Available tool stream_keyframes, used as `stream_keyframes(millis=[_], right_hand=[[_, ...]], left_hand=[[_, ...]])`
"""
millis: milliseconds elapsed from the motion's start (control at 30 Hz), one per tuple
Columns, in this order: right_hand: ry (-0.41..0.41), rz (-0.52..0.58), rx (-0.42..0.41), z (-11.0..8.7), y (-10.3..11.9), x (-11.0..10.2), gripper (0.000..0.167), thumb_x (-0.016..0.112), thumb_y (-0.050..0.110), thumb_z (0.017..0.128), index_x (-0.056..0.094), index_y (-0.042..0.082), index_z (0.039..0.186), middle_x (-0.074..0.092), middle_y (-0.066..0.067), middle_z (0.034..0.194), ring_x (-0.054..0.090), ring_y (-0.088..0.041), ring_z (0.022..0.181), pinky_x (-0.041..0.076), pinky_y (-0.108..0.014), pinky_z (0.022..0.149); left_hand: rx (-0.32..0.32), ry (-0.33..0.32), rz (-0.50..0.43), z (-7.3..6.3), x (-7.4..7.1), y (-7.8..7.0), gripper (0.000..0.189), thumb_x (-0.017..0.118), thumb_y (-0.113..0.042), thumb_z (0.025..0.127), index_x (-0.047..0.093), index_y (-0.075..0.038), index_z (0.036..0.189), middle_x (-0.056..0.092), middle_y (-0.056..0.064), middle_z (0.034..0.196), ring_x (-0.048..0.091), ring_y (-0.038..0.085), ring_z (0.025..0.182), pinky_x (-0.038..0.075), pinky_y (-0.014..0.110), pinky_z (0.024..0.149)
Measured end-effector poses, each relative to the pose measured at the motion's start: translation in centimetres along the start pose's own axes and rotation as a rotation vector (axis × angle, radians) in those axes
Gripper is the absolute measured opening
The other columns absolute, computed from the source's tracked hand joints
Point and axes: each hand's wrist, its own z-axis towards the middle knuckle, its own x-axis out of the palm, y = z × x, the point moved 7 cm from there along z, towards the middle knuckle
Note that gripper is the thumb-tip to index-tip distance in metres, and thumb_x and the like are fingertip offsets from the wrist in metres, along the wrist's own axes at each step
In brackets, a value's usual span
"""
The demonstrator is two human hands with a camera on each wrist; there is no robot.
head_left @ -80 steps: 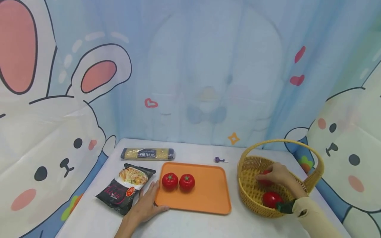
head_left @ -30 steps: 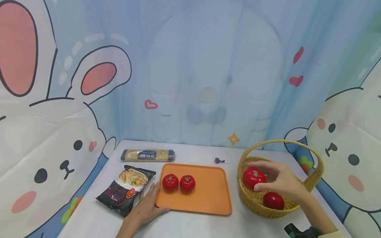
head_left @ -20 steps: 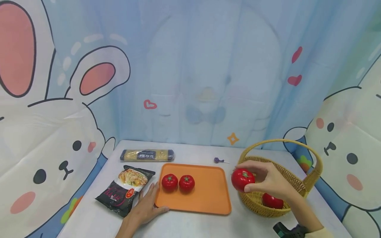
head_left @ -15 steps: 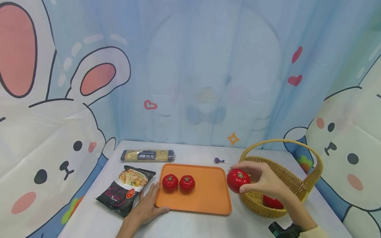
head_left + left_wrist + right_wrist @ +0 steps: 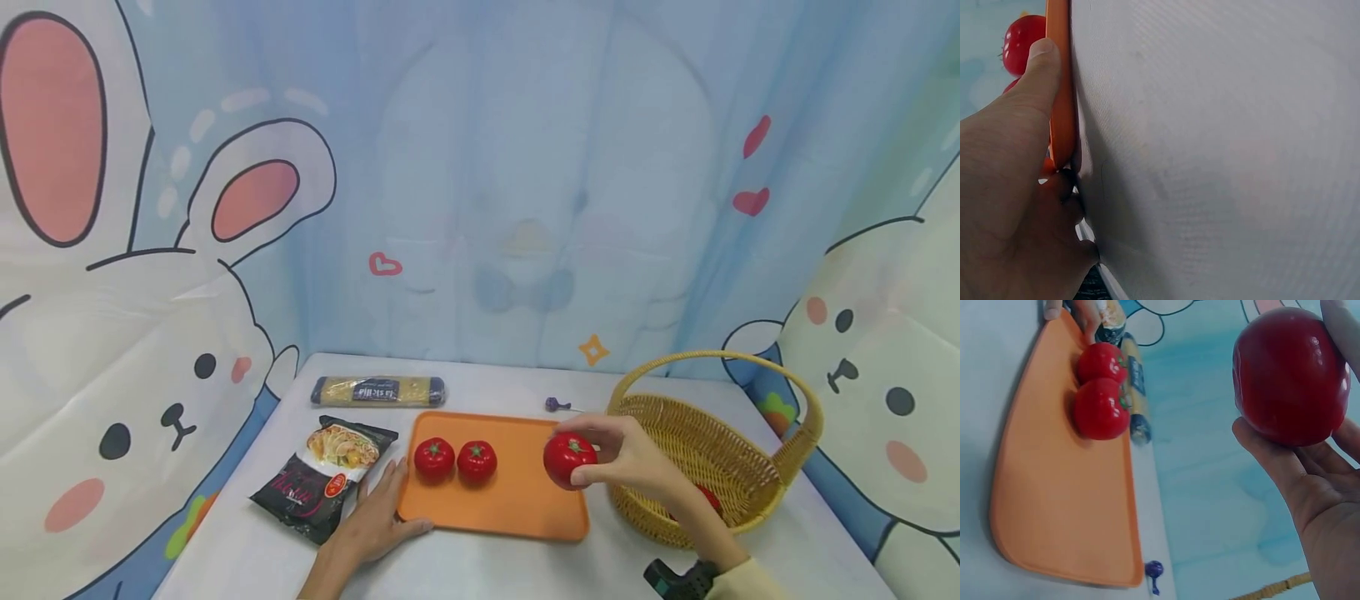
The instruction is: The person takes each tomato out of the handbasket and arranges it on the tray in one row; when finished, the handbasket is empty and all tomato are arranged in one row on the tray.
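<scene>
White tabletop (image 5: 517, 571) — tomato (image 5: 568, 461), gripped by right hand (image 5: 628, 454), now nearer tray (image 5: 517, 504); left hand (image 5: 375, 517) outstretched.

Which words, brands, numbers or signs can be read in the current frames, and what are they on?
"la sicilia", as best it reads: dark blue label on the long yellow packet; the smaller line beneath is illegible.
Pink script on the black bag: too blurred to read.
Red round mark on that bag: any print is too small to read.
No lettering shows on the held tomato or orange tray.
</scene>
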Motion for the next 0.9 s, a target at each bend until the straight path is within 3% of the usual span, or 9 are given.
stream_keyframes(millis=[267, 400, 633, 900], right_hand=[[-0.053, -0.012, 0.071, 0.8, -3.2, 1.3, 0.048, 0.087, 0.007, 0.091, 0.07, -0.002, 0.135, 0.066, -0.03, 0.136, 0.075, -0.024, 0.111, 0.069, -0.039, 0.085], [-0.089, -0.025, 0.122, 1.0, -4.6, 1.9, 0.05, 0.088, 0.011, 0.091, 0.07, -0.003, 0.135, 0.068, -0.029, 0.135, 0.075, -0.03, 0.11, 0.068, -0.036, 0.084], [-0.128, 0.016, 0.147, 1.7, -6.7, 3.2, 0.055, 0.09, 0.008, 0.088, 0.067, -0.008, 0.136, 0.064, -0.034, 0.138, 0.07, -0.045, 0.121, 0.067, -0.036, 0.089], [-0.226, -0.131, 0.175, 2.6, -9.2, 3.8, 0.054, 0.094, 0.014, 0.086, 0.072, -0.004, 0.132, 0.07, -0.024, 0.134, 0.072, -0.04, 0.118, 0.066, -0.041, 0.096]], left_hand=[[-0.012, 0.014, 0.007, 0.3, 0.2, 0.3, 0.111, 0.085, -0.054, 0.089, 0.032, 0.007, 0.165, 0.035, 0.027, 0.17, 0.022, 0.046, 0.163, 0.003, 0.076, 0.129], [-0.019, 0.016, -0.001, 0.2, 0.2, 0.4, 0.111, 0.085, -0.054, 0.089, 0.031, 0.006, 0.165, 0.034, 0.027, 0.171, 0.021, 0.045, 0.163, 0.002, 0.076, 0.129], [-0.032, 0.035, -0.008, 0.1, 0.4, 0.6, 0.111, 0.085, -0.055, 0.089, 0.031, 0.005, 0.166, 0.034, 0.026, 0.171, 0.021, 0.045, 0.163, 0.003, 0.076, 0.129], [-0.033, 0.023, -0.016, 0.2, 0.2, 0.5, 0.111, 0.085, -0.054, 0.089, 0.031, 0.007, 0.165, 0.034, 0.027, 0.171, 0.021, 0.046, 0.163, 0.003, 0.077, 0.128]])
